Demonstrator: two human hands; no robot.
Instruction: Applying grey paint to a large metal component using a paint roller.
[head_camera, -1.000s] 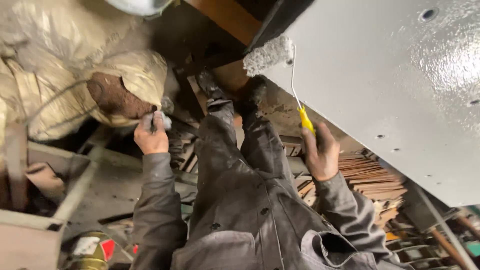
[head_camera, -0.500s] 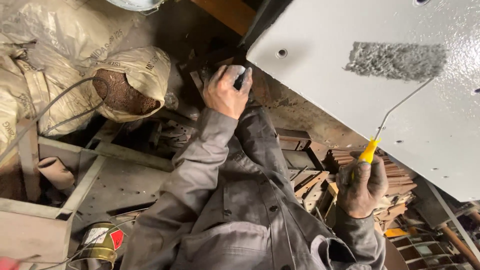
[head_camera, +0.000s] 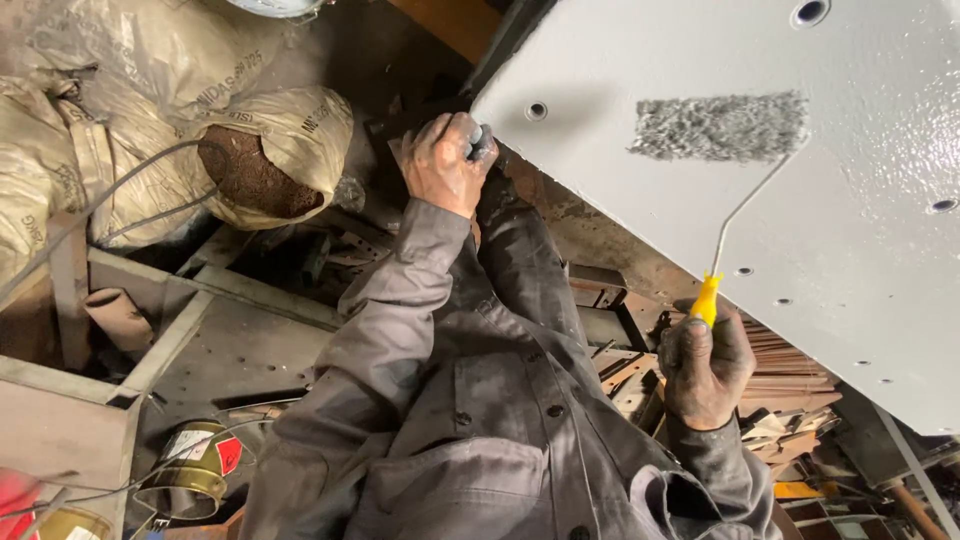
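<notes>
My right hand (head_camera: 705, 365) is closed around the yellow handle (head_camera: 706, 298) of a paint roller. Its thin wire arm runs up to the fuzzy grey roller sleeve (head_camera: 720, 127), which lies flat against a large panel (head_camera: 880, 150) coated in wet light-grey paint. My left hand (head_camera: 440, 160) is raised at the panel's lower left corner, fingers curled around a small dark grey object (head_camera: 481, 143). What that object is cannot be made out. Both arms are in grey coverall sleeves.
Tan sacks (head_camera: 270, 140) lie at the upper left, one open on brown material. A metal frame (head_camera: 200, 310) and paint tins (head_camera: 195, 465) are at the lower left. Stacked rusty metal strips (head_camera: 790, 370) sit under the panel. The panel has several bolt holes.
The roller went from the panel's left edge to the right, onto the panel's face, and my right hand followed. My left hand rose from beside the sacks to the panel's corner.
</notes>
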